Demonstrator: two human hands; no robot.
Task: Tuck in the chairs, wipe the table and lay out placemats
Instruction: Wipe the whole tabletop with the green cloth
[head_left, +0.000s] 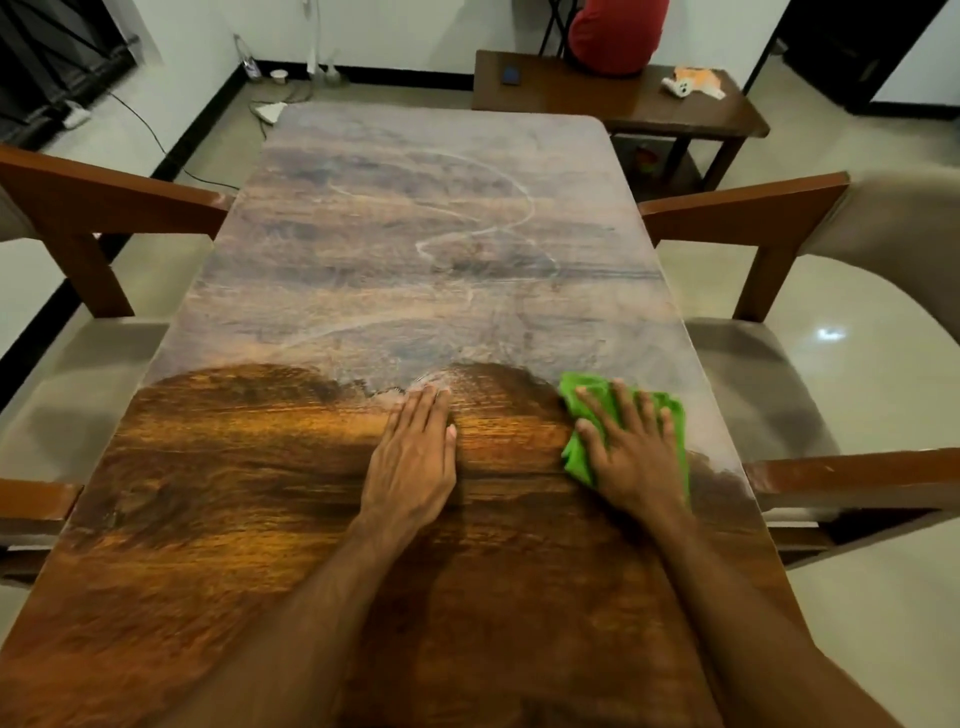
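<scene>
Fingers of right hand flat, splayed on green cloth

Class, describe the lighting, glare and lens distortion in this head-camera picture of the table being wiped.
Head view: warm light shines off the wiped near part of the dark wooden table; its far part looks dull, grey and streaked; a bright glare spot sits on the pale tiled floor; the wide lens bows the table's edges.

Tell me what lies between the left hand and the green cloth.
Only bare table, a strip of dark, wiped-looking wood, separates the left hand from the green cloth under the right hand. Nothing rests there, as the head view shows.
</scene>
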